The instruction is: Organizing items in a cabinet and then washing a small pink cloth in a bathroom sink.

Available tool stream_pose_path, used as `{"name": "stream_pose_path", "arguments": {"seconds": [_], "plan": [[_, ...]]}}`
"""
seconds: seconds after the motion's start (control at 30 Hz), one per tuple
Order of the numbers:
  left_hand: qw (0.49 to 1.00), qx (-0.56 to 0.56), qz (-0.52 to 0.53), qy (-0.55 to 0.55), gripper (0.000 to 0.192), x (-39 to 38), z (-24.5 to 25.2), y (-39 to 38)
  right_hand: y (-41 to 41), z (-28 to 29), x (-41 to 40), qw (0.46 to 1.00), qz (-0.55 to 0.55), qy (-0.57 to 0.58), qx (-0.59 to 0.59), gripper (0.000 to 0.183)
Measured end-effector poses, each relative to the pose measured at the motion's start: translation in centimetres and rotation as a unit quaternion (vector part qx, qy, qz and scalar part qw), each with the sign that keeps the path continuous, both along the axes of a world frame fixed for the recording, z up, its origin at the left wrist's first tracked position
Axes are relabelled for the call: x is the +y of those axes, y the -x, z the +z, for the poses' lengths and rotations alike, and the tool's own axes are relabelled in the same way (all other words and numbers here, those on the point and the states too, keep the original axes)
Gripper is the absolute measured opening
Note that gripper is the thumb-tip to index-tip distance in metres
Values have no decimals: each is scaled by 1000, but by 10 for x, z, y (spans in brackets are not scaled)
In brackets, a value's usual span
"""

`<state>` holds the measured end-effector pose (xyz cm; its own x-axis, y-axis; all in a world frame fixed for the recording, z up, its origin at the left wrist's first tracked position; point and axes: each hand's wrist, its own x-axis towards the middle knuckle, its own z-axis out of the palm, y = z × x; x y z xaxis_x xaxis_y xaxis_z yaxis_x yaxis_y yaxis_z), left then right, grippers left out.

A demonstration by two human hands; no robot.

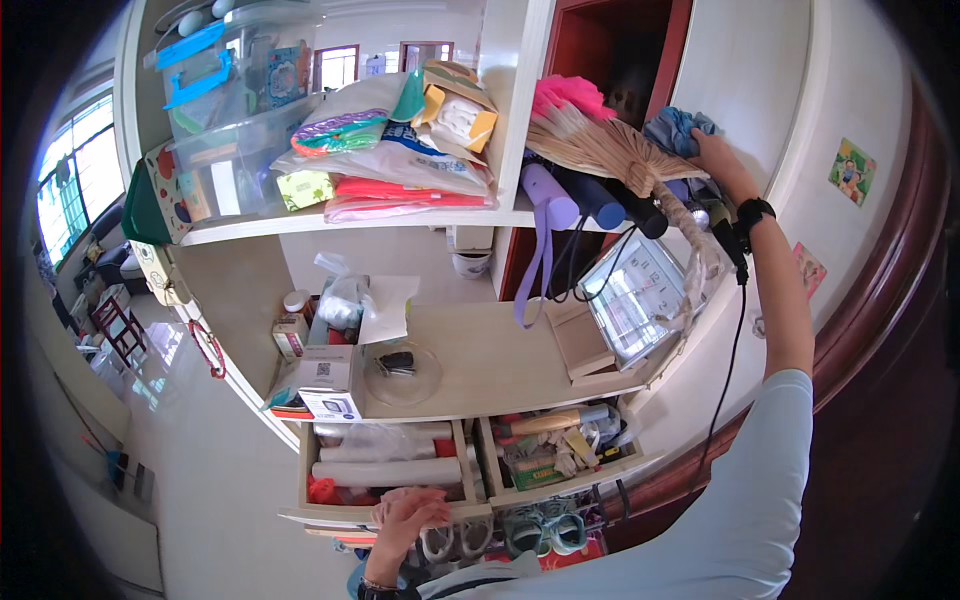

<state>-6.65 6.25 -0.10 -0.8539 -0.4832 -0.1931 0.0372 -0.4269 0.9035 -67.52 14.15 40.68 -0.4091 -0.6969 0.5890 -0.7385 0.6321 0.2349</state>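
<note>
High on the right, my right hand (711, 156) grips a crumpled blue cloth (679, 129) at the end of the upper shelf. Just below it lie a palm-leaf fan (592, 146) with a rope-wrapped handle, and a lavender folding umbrella (550, 199) beside darker ones. Down at the front edge of the open left drawer (382, 511), my left hand (405, 529) holds a crumpled pink cloth (412, 501). White plastic rolls (386, 472) fill much of that drawer. The open right drawer (574, 484) holds a tan-handled tool (551, 421) and mixed small items.
A square clock (637, 296) leans on a cardboard box (581, 341). Keys lie in a glass dish (405, 386) beside a white carton (330, 382). A black cable (726, 382) hangs at right. Shoes (544, 529) sit below the drawers; clear plastic bins (232, 161) stand upper left.
</note>
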Motion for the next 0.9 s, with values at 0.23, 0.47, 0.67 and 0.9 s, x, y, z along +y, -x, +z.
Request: {"name": "stream_pose_path", "arguments": {"seconds": [0.23, 0.47, 0.67, 0.9], "plan": [[997, -20, 59, 51, 23, 5, 15, 6, -4, 9, 0, 989, -47, -90, -104, 63], [999, 15, 28, 31, 23, 1, 4, -2, -38, 14, 46, 893, 110, 96, -426, 73], [998, -16, 5, 62, 26, 3, 22, -8, -61, 16, 81, 964, 146, 188, -122, 36], [999, -12, 7, 48, 23, -6, -2, -26, -291, -130, 121, 888, 231, 394, -56, 30]]}}
